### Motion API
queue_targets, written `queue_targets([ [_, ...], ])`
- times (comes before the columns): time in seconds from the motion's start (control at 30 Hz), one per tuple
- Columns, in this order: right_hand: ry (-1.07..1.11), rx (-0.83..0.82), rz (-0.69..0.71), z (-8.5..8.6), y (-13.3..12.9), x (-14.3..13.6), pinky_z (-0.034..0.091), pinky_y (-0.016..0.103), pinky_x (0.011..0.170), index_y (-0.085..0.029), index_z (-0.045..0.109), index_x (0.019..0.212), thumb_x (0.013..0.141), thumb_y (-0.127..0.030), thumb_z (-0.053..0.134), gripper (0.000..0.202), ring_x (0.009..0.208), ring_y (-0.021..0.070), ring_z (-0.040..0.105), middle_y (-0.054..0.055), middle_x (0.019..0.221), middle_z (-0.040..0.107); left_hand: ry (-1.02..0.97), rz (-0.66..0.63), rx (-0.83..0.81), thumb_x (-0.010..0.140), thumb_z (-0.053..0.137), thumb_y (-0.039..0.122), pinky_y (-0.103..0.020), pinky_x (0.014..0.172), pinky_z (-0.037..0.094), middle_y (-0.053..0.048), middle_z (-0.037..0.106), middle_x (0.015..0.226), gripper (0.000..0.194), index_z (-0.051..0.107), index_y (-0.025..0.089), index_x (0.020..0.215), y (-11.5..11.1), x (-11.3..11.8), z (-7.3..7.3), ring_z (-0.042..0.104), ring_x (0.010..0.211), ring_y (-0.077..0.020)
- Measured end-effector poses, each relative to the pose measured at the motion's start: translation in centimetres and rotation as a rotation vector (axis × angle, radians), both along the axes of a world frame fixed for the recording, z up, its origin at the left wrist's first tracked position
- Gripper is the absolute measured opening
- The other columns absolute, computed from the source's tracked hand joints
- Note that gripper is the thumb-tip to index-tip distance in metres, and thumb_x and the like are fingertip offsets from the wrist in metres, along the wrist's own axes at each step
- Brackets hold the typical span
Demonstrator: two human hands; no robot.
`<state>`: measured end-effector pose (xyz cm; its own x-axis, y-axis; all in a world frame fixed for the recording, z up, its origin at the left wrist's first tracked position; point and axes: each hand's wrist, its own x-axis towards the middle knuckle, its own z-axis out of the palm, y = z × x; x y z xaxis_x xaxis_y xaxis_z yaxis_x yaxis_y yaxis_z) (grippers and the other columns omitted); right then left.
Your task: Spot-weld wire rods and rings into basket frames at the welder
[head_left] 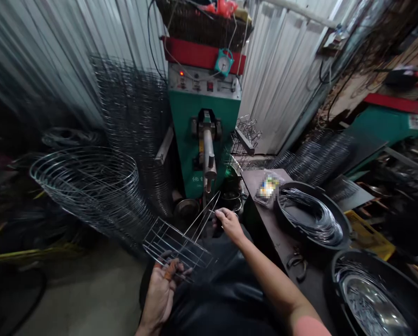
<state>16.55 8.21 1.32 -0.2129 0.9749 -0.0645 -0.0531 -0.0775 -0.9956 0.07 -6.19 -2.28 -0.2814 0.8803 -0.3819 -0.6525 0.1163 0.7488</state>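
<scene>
Green machine (183, 140) before me: pale Chinese lettering low on front; first character, 佛, legible; next, partly hidden behind metal rod (209, 154); smaller line beneath, illegible to me. Control panel (204, 85), same machine: markings too small. Turquoise dial (224, 63): figures, unreadable from my seat.

Left hand (167, 282) sat low, nearer the body, fingers (174, 266) curled in, grip firm; I could see an orange-brown wrap (169, 274) on one finger. Left wrist (149, 319) came up from below, little of that arm showing. Right hand (227, 225) was farther forward, thumb and forefinger pinched together, other fingers tucked under, tips darkened. Right forearm (265, 268) ran diagonally inward, bare up to a salmon-pink sleeve (311, 326). Hands well apart. Dark-clad lap (223, 289) lay between the arms.
</scene>
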Motion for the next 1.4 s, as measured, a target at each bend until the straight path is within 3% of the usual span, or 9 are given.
queue_targets([
  [0.4, 0.122, -0.002, -0.118, -2.3, 1.3, -0.3, 0.039, 0.019, 0.046, -0.017, 0.051, 0.064, 0.072, -0.046, 0.059, 0.032, 0.044, 0.0067, 0.047, -0.004, 0.053, 0.052, -0.005, -0.051, -0.034, 0.064, 0.071, 0.030, -0.033, 0.066, 0.052, 0.004, 0.054, 0.072, 0.045, 0.050, 0.023, 0.102, 1.8, 0.6, -1.4, 0.052, 0.063, -0.0112],
  [0.63, 0.136, -0.018, -0.112, -2.4, 2.6, -0.8, 0.039, 0.019, 0.047, -0.017, 0.050, 0.064, 0.073, -0.046, 0.058, 0.032, 0.045, 0.0067, 0.047, -0.004, 0.054, 0.052, -0.012, -0.034, -0.119, 0.057, 0.075, 0.029, -0.026, 0.058, 0.050, 0.006, 0.052, 0.068, 0.045, 0.052, 0.022, 0.096, 3.3, 0.2, -0.4, 0.050, 0.060, -0.0099],
  [0.97, 0.160, -0.038, -0.134, -2.5, 5.0, -1.8, 0.035, 0.019, 0.044, -0.017, 0.048, 0.065, 0.073, -0.044, 0.058, 0.030, 0.044, 0.0066, 0.046, -0.004, 0.054, 0.051, -0.031, 0.011, -0.156, 0.055, 0.076, 0.028, -0.028, 0.058, 0.051, 0.006, 0.050, 0.067, 0.047, 0.050, 0.021, 0.093, 5.5, 0.5, 0.6, 0.049, 0.058, -0.0090],
  [1.23, 0.148, -0.051, -0.153, -3.0, 6.5, -2.4, 0.035, 0.019, 0.042, -0.017, 0.047, 0.065, 0.071, -0.045, 0.058, 0.031, 0.041, 0.0061, 0.044, -0.004, 0.053, 0.050, -0.055, 0.032, -0.150, 0.055, 0.075, 0.026, -0.030, 0.059, 0.052, 0.006, 0.051, 0.068, 0.042, 0.052, 0.020, 0.089, 6.6, 0.5, 0.3, 0.049, 0.057, -0.0084],
  [1.4, 0.177, -0.047, -0.152, -3.3, 7.4, -2.5, 0.035, 0.019, 0.040, -0.017, 0.047, 0.064, 0.069, -0.044, 0.060, 0.030, 0.039, 0.0056, 0.043, -0.005, 0.052, 0.050, -0.052, 0.040, -0.158, 0.055, 0.074, 0.022, -0.032, 0.059, 0.053, 0.005, 0.050, 0.068, 0.039, 0.051, 0.019, 0.087, 7.4, 0.5, 1.3, 0.050, 0.058, -0.0095],
])
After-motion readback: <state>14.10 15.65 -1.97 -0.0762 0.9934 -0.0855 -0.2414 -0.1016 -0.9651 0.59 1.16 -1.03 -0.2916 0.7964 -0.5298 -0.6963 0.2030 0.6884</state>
